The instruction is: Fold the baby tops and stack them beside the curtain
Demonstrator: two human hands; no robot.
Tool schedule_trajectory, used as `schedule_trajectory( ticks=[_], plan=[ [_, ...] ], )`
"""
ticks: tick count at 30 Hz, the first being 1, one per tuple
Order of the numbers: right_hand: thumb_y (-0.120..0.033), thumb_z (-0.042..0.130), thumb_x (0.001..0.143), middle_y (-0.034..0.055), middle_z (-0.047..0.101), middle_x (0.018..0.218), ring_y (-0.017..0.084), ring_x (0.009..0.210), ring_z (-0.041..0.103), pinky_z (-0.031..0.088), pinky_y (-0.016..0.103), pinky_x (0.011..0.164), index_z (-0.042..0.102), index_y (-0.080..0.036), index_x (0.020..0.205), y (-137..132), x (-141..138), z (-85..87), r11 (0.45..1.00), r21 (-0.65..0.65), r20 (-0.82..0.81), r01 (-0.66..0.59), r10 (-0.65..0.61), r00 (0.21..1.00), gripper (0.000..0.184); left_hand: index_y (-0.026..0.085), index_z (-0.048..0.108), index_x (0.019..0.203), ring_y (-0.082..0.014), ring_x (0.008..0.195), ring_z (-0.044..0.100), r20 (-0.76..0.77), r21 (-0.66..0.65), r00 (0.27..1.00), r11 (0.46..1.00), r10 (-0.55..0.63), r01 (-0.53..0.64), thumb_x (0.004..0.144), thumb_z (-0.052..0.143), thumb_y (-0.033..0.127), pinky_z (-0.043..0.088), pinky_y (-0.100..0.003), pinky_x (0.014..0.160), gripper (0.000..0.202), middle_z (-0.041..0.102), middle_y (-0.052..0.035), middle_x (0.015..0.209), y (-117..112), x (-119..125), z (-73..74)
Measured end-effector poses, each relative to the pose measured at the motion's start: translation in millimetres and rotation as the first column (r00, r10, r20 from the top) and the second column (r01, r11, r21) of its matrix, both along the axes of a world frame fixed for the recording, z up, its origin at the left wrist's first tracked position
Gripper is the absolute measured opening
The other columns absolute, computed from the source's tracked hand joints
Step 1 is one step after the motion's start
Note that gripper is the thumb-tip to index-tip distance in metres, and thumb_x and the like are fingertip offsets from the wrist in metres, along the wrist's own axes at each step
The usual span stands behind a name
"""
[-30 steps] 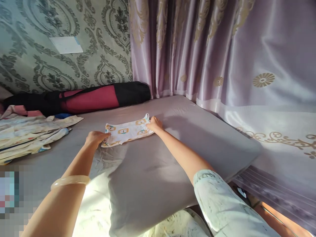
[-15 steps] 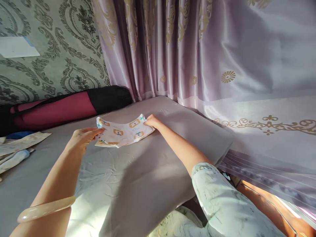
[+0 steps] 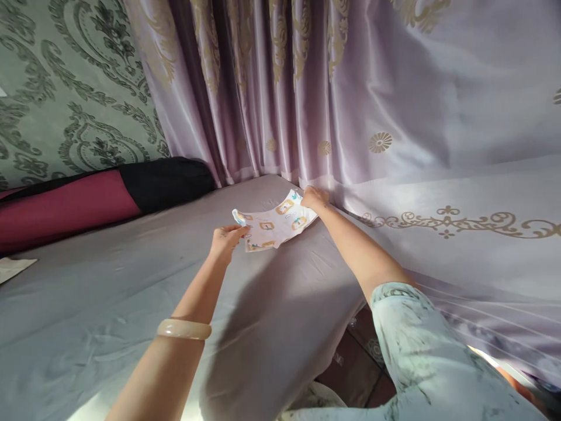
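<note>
A small folded white cloth [image 3: 274, 225] printed with orange and teal pictures is held just above the grey bed sheet [image 3: 131, 292], close to the curtain. My left hand [image 3: 225, 242] pinches its near left corner; a pale bangle sits on that wrist. My right hand [image 3: 314, 199] is closed on the cloth's far right corner, next to the curtain's hem. Both arms stretch out over the bed.
A lilac curtain [image 3: 394, 117] with gold motifs hangs along the bed's far and right sides. A red and black rolled bag [image 3: 100, 199] lies against the patterned wall [image 3: 65, 105]. A cloth edge [image 3: 13, 268] shows at the left. Floor shows below the bed's right edge.
Both hands lifted the folded cloth off the sheet and carried it right, toward the curtain. The view swung right, so the pile of clothes at the left has left the frame.
</note>
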State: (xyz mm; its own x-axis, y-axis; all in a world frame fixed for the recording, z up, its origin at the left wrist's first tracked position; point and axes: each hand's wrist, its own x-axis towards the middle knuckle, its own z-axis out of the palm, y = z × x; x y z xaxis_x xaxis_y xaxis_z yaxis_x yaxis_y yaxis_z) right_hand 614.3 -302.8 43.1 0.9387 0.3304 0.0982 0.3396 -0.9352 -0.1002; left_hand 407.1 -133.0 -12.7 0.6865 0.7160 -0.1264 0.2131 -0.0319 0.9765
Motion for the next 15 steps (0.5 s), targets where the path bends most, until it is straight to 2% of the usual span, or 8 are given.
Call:
schedule_trajectory(
  ticks=[4,11,15],
  plan=[
    [-0.011,0.066,0.082,0.0145,0.075,0.089,0.026,0.098,0.071,0.053,0.032,0.087,0.074,-0.012,0.104,-20,16,1.3,0.995,0.020,-0.117,0.102,-0.099,0.988,0.023,0.016,0.070,0.065,-0.0069,0.045,0.033,0.014,-0.009,0.998,0.998,-0.058,0.058,0.054,0.074,0.040,0.027,-0.024,0.046,0.027,0.059,0.0011,0.056,-21,27,-16.5],
    [-0.007,0.058,0.085,0.0191,0.068,0.119,0.029,0.115,0.063,0.050,0.035,0.092,0.068,-0.012,0.118,-44,39,-7.0,0.987,0.040,-0.004,0.153,-0.153,0.988,0.035,0.017,0.075,0.076,-0.0117,0.051,0.048,0.010,0.013,0.998,0.998,-0.064,0.064,0.061,0.072,0.044,0.035,-0.025,0.049,0.031,0.066,-0.0028,0.062,-47,63,-40.1],
    [-0.004,0.048,0.088,0.0182,0.067,0.123,0.028,0.116,0.062,0.049,0.034,0.093,0.069,-0.012,0.116,-49,51,-9.5,0.988,0.032,0.041,0.153,-0.155,0.987,0.036,0.016,0.075,0.080,-0.0133,0.052,0.053,0.002,0.063,0.995,0.993,-0.099,0.098,0.066,0.069,0.046,0.038,-0.025,0.049,0.033,0.067,-0.0040,0.063,-59,76,-49.0]
  ],
)
